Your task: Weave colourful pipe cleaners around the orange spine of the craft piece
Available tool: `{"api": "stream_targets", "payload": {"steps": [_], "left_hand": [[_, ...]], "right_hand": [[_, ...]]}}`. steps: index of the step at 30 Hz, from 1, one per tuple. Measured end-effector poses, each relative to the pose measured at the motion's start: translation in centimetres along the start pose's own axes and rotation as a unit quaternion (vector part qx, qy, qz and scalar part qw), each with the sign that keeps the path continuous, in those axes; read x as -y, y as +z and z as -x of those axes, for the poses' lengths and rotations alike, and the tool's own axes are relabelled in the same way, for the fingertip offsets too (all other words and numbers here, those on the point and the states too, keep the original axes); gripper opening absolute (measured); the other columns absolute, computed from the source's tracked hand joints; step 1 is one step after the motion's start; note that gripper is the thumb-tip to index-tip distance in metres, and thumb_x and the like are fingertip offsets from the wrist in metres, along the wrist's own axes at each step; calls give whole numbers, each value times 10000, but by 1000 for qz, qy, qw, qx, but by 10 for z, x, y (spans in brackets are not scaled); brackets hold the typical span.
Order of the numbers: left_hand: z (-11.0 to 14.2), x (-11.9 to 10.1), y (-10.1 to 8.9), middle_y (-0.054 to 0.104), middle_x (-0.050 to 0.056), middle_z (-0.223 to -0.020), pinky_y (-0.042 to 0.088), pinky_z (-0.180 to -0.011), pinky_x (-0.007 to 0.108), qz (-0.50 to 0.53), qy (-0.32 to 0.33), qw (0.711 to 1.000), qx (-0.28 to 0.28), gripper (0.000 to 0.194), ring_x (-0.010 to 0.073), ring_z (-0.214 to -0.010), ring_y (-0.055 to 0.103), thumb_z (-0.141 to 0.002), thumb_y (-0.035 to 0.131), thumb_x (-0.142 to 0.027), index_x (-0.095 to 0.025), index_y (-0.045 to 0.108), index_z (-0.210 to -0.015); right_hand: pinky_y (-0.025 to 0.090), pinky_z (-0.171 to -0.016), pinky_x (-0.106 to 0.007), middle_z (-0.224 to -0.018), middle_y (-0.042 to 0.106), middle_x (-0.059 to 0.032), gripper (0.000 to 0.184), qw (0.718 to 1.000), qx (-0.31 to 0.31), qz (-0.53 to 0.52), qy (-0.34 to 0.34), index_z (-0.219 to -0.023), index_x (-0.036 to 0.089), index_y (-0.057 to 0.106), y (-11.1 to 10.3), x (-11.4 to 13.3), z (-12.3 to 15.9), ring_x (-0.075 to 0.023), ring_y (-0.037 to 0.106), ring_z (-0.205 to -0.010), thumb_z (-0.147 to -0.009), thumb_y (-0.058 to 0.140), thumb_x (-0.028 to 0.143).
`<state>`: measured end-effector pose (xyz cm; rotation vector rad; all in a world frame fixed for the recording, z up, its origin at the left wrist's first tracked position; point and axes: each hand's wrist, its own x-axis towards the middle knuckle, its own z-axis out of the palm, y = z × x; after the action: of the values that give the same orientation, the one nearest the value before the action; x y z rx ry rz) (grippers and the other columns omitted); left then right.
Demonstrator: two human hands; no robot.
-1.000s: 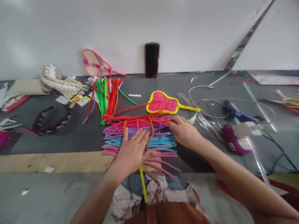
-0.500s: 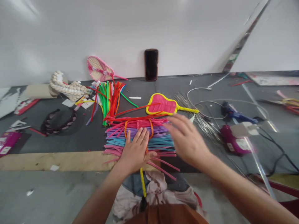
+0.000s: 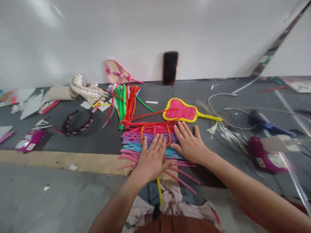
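Note:
A woven mat of coloured pipe cleaners (image 3: 136,137) in red, pink, purple and blue rows lies on the dark floor mat (image 3: 97,139). My left hand (image 3: 153,157) lies flat on its middle, fingers stretched out. My right hand (image 3: 189,142) presses flat on the mat's right side, fingers spread and pointing away from me. An orange pipe cleaner (image 3: 168,134) runs across the rows between my hands, and a yellow one (image 3: 159,192) trails toward my lap. Neither hand holds anything.
A pink fan with yellow rim (image 3: 181,111) lies just beyond the mat. Loose green and red pipe cleaners (image 3: 125,100), a black phone (image 3: 170,67) against the wall, thin wires (image 3: 218,124), two glue guns (image 3: 263,155) (image 3: 266,123), a braided band (image 3: 77,123) and paper scraps lie around.
My right hand lifted from the mat's far right edge, swung in the air, and now rests flat on the mat beside my left hand. The view shifted left.

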<state>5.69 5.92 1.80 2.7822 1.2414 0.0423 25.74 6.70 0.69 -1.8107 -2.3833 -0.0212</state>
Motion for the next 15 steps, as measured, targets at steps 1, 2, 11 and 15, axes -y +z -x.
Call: {"api": "stream_targets", "payload": {"steps": [1, 2, 11, 15], "left_hand": [[1, 0, 1, 287, 152, -1560, 55, -1171, 619, 4, -1, 1000, 0, 827, 280, -1476, 179, -926, 198, -675, -70, 310, -1479], [2, 0, 2, 285, 148, -1562, 56, -1175, 606, 10, -1, 1000, -1, 832, 278, -1478, 169, -923, 195, -679, -72, 307, -1480], [-9, 21, -45, 414, 100, -1511, 210, -1157, 510, 75, -36, 993, -84, 560, 228, -1418, 321, -991, 272, -522, -200, 435, -1419], [-50, 67, -77, 586, 95, -1336, 288, -1099, 472, -14, -140, 983, -117, 347, 241, -1331, 397, -972, 402, -271, -189, 603, -1243]], "right_hand": [[215, -1084, -674, -1530, 321, -228, 684, 1000, 4, 6, -1, -1459, 62, 363, 2, -1, 2, -351, 278, -1430, -954, 378, 522], [222, -1088, -662, -1533, 313, -232, 694, 1000, 5, 11, -3, -1464, 56, 352, 4, -1, 4, -349, 273, -1433, -955, 370, 527], [280, -1071, -654, -1489, 423, -192, 543, 998, -44, -49, -9, -1434, 150, 416, 16, -8, 7, -324, 371, -1389, -979, 341, 438], [380, -1038, -584, -1336, 589, -166, 448, 965, -125, -227, 27, -1320, 183, 533, 12, -20, 2, -273, 508, -1278, -997, 285, 371]]}}
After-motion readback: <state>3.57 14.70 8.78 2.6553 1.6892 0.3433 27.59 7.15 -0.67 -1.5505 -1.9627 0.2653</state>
